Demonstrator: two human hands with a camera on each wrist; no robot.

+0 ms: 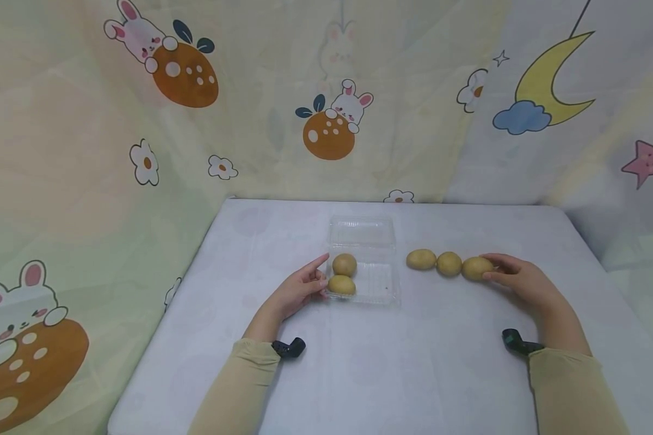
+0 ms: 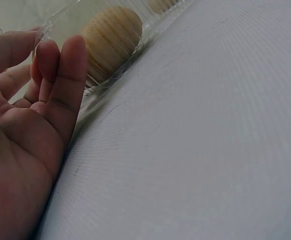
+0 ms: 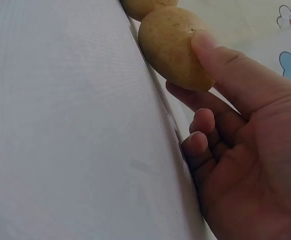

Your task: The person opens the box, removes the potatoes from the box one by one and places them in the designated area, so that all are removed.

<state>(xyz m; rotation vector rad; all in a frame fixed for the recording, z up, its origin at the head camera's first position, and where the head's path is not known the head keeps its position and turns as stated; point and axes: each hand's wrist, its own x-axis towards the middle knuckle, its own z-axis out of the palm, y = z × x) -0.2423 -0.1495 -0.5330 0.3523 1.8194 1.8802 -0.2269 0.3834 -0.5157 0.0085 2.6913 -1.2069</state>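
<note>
A row of three potatoes is set on the white table [image 1: 424, 356], to the right of the box [image 1: 375, 281]. The right-end potato [image 1: 476, 269] is pinched by the right hand [image 1: 525, 284], with the thumb on one side and fingers on the other; it is touched by the middle potato [image 1: 448, 264], beside which the left-end potato [image 1: 421, 259] is placed. In the right wrist view, two fingertips are seen curled clear of the held potato; whether it is lifted cannot be told.

The near left edge of the box is held by the left hand [image 1: 299, 290], with its forefinger stretched along the side. In the left wrist view, bent fingers are shown against the ribbed clear wall, a detail hidden from the head view.

The lid [image 1: 361, 231] is laid back on the far side. Two potatoes are contained in the left part of the base: a rear potato [image 1: 344, 264] and a front potato [image 1: 341, 285].
</note>
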